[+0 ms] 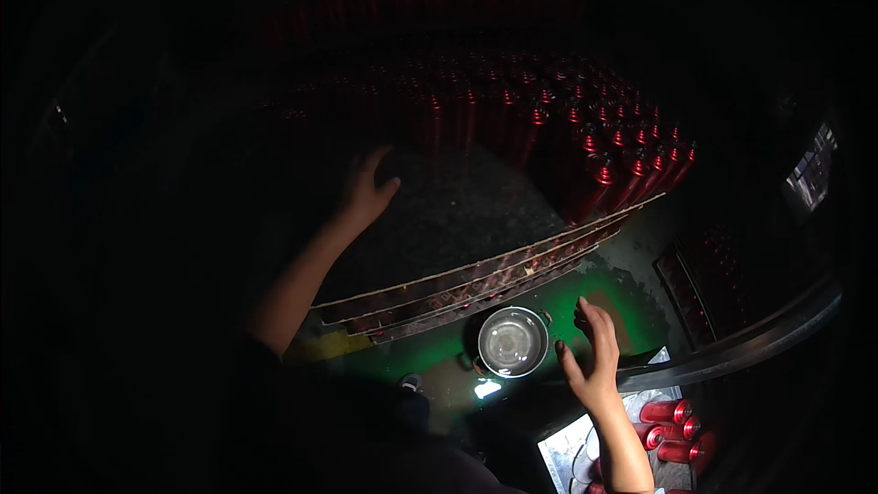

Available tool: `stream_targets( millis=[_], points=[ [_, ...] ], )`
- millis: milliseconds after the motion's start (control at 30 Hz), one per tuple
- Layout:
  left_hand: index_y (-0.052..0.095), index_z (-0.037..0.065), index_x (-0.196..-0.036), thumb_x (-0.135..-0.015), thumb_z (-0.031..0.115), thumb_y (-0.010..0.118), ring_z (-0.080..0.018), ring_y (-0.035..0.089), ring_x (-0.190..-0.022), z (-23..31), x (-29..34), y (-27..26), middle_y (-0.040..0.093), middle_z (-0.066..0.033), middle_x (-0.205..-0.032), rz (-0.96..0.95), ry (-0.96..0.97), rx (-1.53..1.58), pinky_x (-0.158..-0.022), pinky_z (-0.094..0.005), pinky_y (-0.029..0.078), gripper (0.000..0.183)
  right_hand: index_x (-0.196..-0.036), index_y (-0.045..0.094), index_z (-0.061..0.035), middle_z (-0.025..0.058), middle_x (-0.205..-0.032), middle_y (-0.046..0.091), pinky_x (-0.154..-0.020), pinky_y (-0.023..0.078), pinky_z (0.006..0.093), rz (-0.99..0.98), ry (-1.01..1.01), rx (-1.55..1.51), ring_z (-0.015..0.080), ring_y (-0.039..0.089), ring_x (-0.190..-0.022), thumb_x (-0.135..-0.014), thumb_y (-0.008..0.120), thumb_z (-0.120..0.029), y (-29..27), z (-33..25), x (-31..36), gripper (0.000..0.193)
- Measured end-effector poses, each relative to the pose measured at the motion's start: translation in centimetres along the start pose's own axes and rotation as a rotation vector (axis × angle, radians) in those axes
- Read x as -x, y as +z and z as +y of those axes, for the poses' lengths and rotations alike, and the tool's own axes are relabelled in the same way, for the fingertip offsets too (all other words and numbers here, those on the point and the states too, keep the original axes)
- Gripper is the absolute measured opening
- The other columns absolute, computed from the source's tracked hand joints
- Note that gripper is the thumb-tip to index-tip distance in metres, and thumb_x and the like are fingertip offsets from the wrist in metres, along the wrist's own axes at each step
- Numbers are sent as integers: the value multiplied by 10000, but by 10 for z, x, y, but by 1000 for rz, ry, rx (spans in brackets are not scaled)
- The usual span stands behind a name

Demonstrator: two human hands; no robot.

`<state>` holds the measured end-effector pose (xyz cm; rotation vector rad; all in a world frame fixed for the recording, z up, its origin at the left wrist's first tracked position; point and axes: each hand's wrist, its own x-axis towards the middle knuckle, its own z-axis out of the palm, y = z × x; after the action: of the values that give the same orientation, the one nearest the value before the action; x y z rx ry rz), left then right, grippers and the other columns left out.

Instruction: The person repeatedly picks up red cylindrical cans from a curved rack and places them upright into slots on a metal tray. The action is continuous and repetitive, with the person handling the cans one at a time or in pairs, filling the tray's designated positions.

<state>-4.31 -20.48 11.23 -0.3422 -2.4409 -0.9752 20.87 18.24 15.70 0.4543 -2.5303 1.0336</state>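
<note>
My left hand point(368, 190) reaches over the dark top board point(448, 210) of a stack, thumb apart from the fingers, holding nothing. Just beyond it stand many upright red metal canisters point(599, 174) with narrow ringed tops, packed in rows. Over the floor to the right, my right hand point(593, 352) is held in the air with fingers spread and nothing in them. It is nearest to a round metal pot point(513, 341) with two side handles, which sits lower down beside the stack.
Several red canisters point(666, 412) lie on their sides on a bright metal tray point(560, 454) below my right forearm. A curved dark rail point(732, 361) passes beside it. Layered boards point(476, 276) edge the stack over a green floor point(412, 354). The surroundings are very dark.
</note>
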Motion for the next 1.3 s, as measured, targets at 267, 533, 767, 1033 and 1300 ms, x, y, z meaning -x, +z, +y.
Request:
stream_targets(
  millis=[267,533,767,1033,1300],
  points=[
    [336,310,-1555,-787,312,851,-512,335,-1393,-249,-120,-81,245,-330,-1542,290,-130,-333,-1102,-597,393,925,-1545,365,-350,311,-1586,176,-1097,435,555,3,-203,211,544,314,-1396,-775,766,-101,243,-16,-313,903],
    [548,295,-1412,-780,222,855,-475,475,-1270,-294,-140,-62,318,-309,-1473,450,-160,-262,-1074,-521,440,707,-1439,510,-388,242,-1459,330,-924,553,518,-30,246,435,504,482,-1219,-823,763,-401,339,1,-470,667],
    [628,201,-1341,-809,221,838,-408,451,-1268,-296,-127,-66,498,-230,-1354,463,115,-330,-1069,-485,401,572,-1263,577,-345,262,-1475,338,-779,593,466,158,304,592,455,484,-1169,-769,822,-297,385,8,-477,554],
    [537,179,-1439,-887,377,742,-339,463,-1356,-159,-64,-119,470,-140,-1478,164,-183,-112,-1086,-492,462,621,-1262,630,-306,282,-1403,398,-997,490,489,283,117,66,472,434,-1235,-700,847,-233,313,24,-383,606],
    [447,111,-1475,-824,239,653,-289,518,-1254,1,-10,-49,495,-179,-1393,-452,-171,851,-964,-446,521,695,-1370,566,-110,89,-1194,616,-874,555,396,667,560,-1100,193,648,-1042,-862,754,-287,135,77,-156,569]
  ],
)
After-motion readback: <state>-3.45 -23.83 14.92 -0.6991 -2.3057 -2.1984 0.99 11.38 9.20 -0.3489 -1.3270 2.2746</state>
